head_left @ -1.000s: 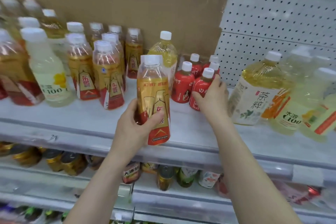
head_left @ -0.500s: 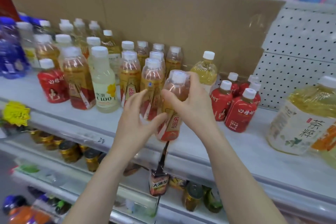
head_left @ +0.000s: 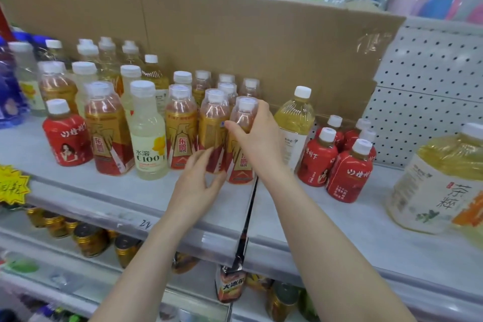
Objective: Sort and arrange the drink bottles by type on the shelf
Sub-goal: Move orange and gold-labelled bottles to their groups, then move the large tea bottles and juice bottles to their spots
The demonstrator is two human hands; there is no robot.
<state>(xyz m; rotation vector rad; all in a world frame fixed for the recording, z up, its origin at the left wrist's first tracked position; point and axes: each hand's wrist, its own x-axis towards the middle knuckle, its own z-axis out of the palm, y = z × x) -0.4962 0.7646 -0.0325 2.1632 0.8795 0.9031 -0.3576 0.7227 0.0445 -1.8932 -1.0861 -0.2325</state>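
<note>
A grey shop shelf [head_left: 78, 185] ran across the view, backed by a brown cardboard sheet [head_left: 261, 42] and, further right, white pegboard [head_left: 431, 86]. The right hand [head_left: 258, 138] gripped a gold-and-red bottle [head_left: 241, 167] by its shoulder, fingers curled over the far side and thumb on the near side just below the white cap. That bottle stood on the shelf board, touching a matching gold bottle [head_left: 213, 125] directly on its left. The left hand [head_left: 196, 183] held nothing: its fingers were loosely spread, the tips against the lower label of that neighbour, just left of the gripped bottle's base. Further left of the gripped bottle came another of the same kind, then a pale C100 bottle [head_left: 149, 138], and well beyond it a lone red bottle [head_left: 66, 138]. Just to the right stood a yellow tea bottle [head_left: 295, 123], then a cluster of small red bottles [head_left: 347, 178] – and, well apart on that side, a large tea jug [head_left: 439, 185]. Below it, on a lower shelf, sat gold-topped cans [head_left: 88, 240].
</note>
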